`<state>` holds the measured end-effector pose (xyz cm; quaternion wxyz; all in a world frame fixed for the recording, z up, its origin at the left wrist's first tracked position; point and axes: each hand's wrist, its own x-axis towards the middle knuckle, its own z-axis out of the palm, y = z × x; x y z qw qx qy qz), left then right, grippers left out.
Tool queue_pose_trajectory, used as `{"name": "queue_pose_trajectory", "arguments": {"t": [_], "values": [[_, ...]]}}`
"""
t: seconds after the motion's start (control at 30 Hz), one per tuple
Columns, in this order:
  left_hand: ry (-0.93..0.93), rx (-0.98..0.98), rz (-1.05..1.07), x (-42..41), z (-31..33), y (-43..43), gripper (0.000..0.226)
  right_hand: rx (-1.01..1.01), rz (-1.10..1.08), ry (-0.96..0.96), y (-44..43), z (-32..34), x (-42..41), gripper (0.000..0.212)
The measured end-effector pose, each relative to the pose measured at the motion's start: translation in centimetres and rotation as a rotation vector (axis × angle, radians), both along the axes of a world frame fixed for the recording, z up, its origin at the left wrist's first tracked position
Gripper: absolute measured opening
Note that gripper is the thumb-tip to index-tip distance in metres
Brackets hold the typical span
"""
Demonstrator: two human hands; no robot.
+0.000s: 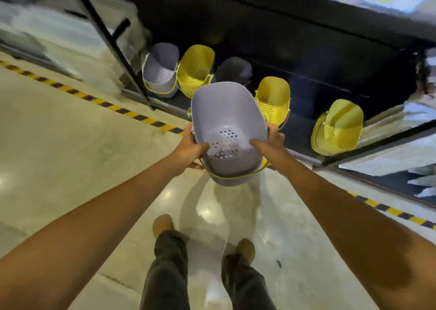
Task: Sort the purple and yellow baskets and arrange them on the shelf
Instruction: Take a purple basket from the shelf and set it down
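I hold a purple basket (227, 118) with a perforated bottom and a yellow handle in front of a low dark shelf (302, 125). My left hand (188, 150) grips its left rim and my right hand (271, 142) grips its right rim, thumbs inside. On the shelf stand, from left to right, a purple basket (160, 71), a yellow basket (197, 70), another purple basket (233, 70) further back, a yellow basket (273, 99) and a third yellow basket (337, 128). The held basket partly hides the shelf's front edge.
A black metal upright (111, 41) frames the shelf's left end. Yellow-and-black floor tape (94, 98) runs along the front of the shelving. My legs and shoes (162, 224) stand on the shiny pale floor. A higher shelf board (330, 5) overhangs the baskets.
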<state>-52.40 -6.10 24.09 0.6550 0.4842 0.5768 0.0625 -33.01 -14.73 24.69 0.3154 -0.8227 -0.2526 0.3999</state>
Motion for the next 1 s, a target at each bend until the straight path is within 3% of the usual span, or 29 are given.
{"name": "queue_pose_trajectory", "arguments": {"t": [0.23,0.53,0.8,1.0], "values": [[-0.086,0.002,0.255,-18.1,1.5,9.7,0.074,-0.075,0.173,0.056,15.4,1.7,-17.5,0.073],[-0.099,0.031,0.455,-35.4,3.1,21.6,0.075,-0.063,0.078,0.175,29.3,3.2,-38.2,0.086],[-0.101,-0.001,0.518,-42.4,1.2,31.2,0.077,0.077,0.076,0.226,39.5,1.9,-45.4,0.065],[-0.064,0.027,0.538,-47.1,-3.5,42.7,0.085,-0.002,0.08,0.376,49.5,-3.2,-47.4,0.077]]}}
